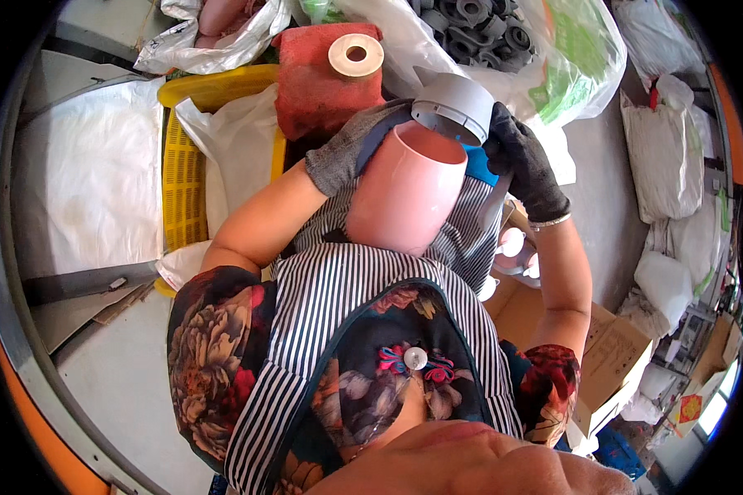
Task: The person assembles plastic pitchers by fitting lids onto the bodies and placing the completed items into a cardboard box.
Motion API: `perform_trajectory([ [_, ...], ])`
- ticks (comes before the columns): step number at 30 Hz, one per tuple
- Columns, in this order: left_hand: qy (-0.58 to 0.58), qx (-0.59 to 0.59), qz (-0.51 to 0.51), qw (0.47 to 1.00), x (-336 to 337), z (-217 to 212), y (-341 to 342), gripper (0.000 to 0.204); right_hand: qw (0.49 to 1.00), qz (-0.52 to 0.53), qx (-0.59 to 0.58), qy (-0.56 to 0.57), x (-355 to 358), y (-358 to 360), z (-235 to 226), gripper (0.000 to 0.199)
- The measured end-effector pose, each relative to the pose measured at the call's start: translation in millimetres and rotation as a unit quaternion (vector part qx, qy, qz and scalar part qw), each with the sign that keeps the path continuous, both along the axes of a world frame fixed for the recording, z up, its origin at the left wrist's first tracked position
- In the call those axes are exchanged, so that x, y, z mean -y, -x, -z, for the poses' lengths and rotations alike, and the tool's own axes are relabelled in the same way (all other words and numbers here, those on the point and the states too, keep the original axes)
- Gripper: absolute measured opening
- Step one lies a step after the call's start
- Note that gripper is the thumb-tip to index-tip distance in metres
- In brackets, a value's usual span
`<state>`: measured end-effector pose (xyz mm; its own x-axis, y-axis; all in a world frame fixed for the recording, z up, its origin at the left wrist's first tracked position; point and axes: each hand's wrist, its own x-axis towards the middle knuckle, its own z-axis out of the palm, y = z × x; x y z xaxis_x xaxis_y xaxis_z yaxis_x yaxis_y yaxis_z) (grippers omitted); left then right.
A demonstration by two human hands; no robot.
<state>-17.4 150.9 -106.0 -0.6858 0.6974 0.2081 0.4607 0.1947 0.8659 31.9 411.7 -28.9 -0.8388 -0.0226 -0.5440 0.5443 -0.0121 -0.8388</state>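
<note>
My left hand [351,148], in a grey knit glove, wraps around the upper end of a pink egg-shaped plastic shell [404,194] resting on my striped apron. My right hand [524,161], in a dark glove, holds a grey round plastic cap [454,107] against the shell's open top. The cap sits tilted on the rim.
A yellow plastic crate [182,165] lined with a white bag stands at the left. A red cushion with a tape roll [356,55] lies ahead. A clear bag of dark grey parts [479,33] sits beyond. A cardboard box [611,355] with more pink shells [512,247] stands at the right.
</note>
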Motion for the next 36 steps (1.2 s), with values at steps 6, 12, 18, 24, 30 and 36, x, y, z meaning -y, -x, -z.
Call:
perform_trajectory([
  [6,-0.253,0.355,0.018,0.9,-11,33,3,0.038,0.999,0.007,-0.016,-0.027,8,7,9,0.039],
  [12,-0.113,0.183,-0.011,0.977,-11,33,5,0.044,1.0,0.0,-0.018,-0.025,2,7,9,0.041],
  [18,-0.123,0.253,-0.009,0.96,-11,20,1,0.043,0.997,0.01,-0.037,-0.061,12,4,-1,0.037],
  [24,-0.105,-0.093,0.043,0.989,7,19,14,0.053,0.982,0.053,-0.104,-0.146,31,-6,14,0.041],
  [30,0.024,-0.249,0.072,0.966,14,24,12,0.055,0.953,-0.006,-0.173,-0.249,26,-13,42,0.044],
  [36,-0.082,0.423,0.074,0.9,7,-5,2,0.058,0.88,-0.065,-0.299,-0.364,27,-15,59,0.037],
])
